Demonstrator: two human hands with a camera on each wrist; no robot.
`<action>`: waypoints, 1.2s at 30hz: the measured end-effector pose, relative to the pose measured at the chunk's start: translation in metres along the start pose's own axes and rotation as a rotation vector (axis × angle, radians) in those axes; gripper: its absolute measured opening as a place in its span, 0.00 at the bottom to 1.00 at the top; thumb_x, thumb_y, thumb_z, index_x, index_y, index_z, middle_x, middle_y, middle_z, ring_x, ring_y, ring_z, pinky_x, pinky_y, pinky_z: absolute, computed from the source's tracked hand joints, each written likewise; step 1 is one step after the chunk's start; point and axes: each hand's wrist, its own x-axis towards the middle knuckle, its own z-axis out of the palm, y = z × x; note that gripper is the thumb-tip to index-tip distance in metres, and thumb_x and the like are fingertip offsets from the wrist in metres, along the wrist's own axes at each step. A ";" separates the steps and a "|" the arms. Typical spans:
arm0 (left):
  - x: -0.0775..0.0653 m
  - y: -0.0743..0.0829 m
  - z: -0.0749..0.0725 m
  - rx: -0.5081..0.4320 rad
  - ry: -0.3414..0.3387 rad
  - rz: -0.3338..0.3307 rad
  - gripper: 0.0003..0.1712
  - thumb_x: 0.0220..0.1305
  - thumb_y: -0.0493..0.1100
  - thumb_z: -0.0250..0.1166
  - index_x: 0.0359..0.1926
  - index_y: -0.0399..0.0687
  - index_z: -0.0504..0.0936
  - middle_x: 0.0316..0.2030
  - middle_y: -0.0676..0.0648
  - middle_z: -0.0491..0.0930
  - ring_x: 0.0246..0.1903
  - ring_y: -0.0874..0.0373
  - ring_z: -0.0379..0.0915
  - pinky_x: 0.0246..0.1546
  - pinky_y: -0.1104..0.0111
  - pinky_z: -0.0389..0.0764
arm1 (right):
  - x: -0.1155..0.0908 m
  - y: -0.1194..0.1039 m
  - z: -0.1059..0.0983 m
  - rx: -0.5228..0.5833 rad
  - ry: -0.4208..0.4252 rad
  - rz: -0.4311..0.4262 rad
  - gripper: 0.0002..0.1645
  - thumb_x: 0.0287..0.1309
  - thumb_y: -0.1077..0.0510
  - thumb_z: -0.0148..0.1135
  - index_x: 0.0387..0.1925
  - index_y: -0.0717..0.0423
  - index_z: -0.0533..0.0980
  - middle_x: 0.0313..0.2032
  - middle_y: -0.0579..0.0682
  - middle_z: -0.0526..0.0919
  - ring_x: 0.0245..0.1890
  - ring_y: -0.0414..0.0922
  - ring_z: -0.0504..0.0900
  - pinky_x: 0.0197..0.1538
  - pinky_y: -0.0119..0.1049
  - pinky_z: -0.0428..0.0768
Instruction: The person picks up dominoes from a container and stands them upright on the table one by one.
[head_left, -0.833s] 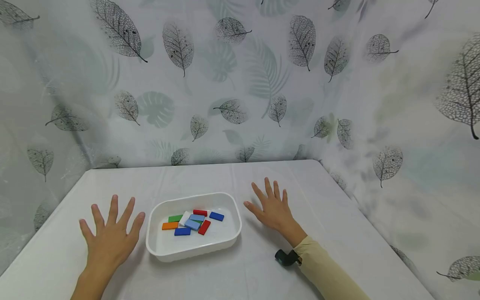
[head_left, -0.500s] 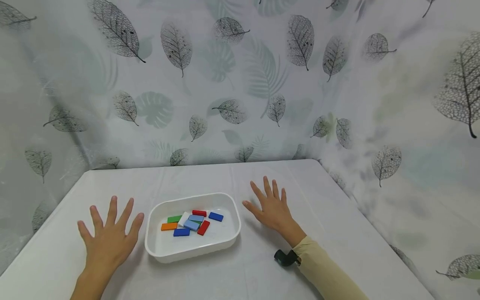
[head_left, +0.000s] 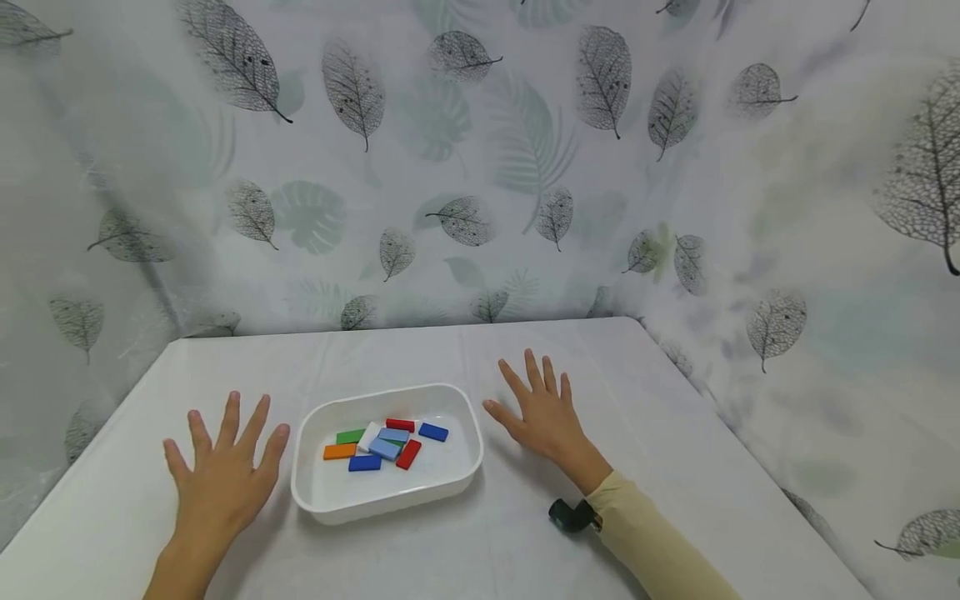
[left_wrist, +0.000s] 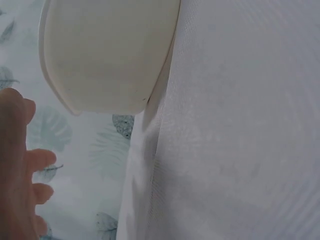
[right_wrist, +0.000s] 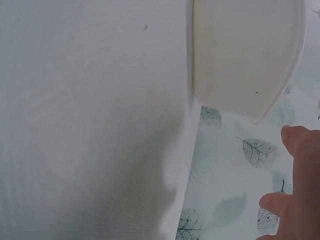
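In the head view a white plastic tray (head_left: 390, 502) stands on the table between the two hands. Small flat coloured blocks lie in it: an orange block (head_left: 340, 452), a light blue block (head_left: 385, 449), a red block (head_left: 408, 454), a dark blue block (head_left: 433, 432) and several others, some overlapping. Left of the tray is my left hand (head_left: 222, 483), fingers spread, holding nothing. My right hand (head_left: 547, 419) is to the tray's right, also spread and holding nothing. Both wrist views show the tray's outer wall (left_wrist: 107, 55) apart from the fingers.
A white cloth covers the table (head_left: 420, 558). Behind it and at both sides hang leaf-printed curtains (head_left: 465, 275). A small black device (head_left: 572, 516) sits at the right wrist, by the beige sleeve (head_left: 660, 542).
My left hand has shifted very slightly to the right, and the right hand slightly up and left. The tray and its blocks stay in place.
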 end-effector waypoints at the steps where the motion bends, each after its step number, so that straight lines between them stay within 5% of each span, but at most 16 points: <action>1: 0.001 0.001 0.000 -0.032 -0.010 0.007 0.42 0.80 0.66 0.41 0.79 0.40 0.60 0.78 0.27 0.47 0.74 0.19 0.28 0.66 0.26 0.27 | -0.001 -0.001 -0.001 0.000 0.006 -0.003 0.50 0.69 0.22 0.45 0.83 0.39 0.55 0.82 0.59 0.40 0.80 0.62 0.34 0.75 0.68 0.37; 5: 0.003 0.009 0.000 -0.209 -0.133 0.001 0.43 0.82 0.65 0.39 0.72 0.31 0.69 0.70 0.26 0.65 0.70 0.22 0.55 0.66 0.30 0.56 | -0.003 -0.004 -0.002 0.005 0.020 -0.024 0.49 0.70 0.24 0.48 0.82 0.42 0.57 0.82 0.59 0.43 0.80 0.62 0.36 0.74 0.68 0.39; 8: 0.003 0.015 0.002 -0.308 -0.244 -0.029 0.46 0.82 0.66 0.37 0.73 0.29 0.67 0.70 0.28 0.67 0.69 0.27 0.60 0.64 0.34 0.64 | -0.003 -0.004 -0.001 -0.002 0.017 -0.040 0.49 0.70 0.24 0.48 0.82 0.42 0.57 0.82 0.59 0.43 0.80 0.62 0.37 0.75 0.68 0.39; 23: 0.003 0.021 0.006 -0.256 -0.410 -0.086 0.50 0.80 0.69 0.38 0.77 0.26 0.53 0.70 0.24 0.63 0.67 0.25 0.62 0.58 0.33 0.70 | -0.006 -0.009 0.004 -0.027 0.020 -0.084 0.47 0.71 0.26 0.51 0.81 0.44 0.60 0.81 0.62 0.47 0.79 0.65 0.42 0.74 0.70 0.44; 32: 0.001 0.024 0.006 -0.274 -0.413 -0.109 0.48 0.81 0.66 0.43 0.77 0.27 0.57 0.68 0.25 0.67 0.62 0.27 0.70 0.56 0.33 0.73 | -0.005 -0.029 -0.002 0.050 0.165 -0.217 0.40 0.68 0.44 0.65 0.76 0.52 0.67 0.78 0.60 0.60 0.77 0.62 0.56 0.73 0.67 0.54; 36: 0.001 0.025 0.004 -0.281 -0.401 -0.097 0.42 0.82 0.60 0.47 0.75 0.26 0.60 0.67 0.25 0.70 0.60 0.30 0.73 0.55 0.34 0.75 | -0.006 -0.052 -0.007 0.073 0.161 -0.281 0.37 0.67 0.46 0.68 0.73 0.52 0.72 0.74 0.56 0.68 0.76 0.58 0.61 0.74 0.64 0.54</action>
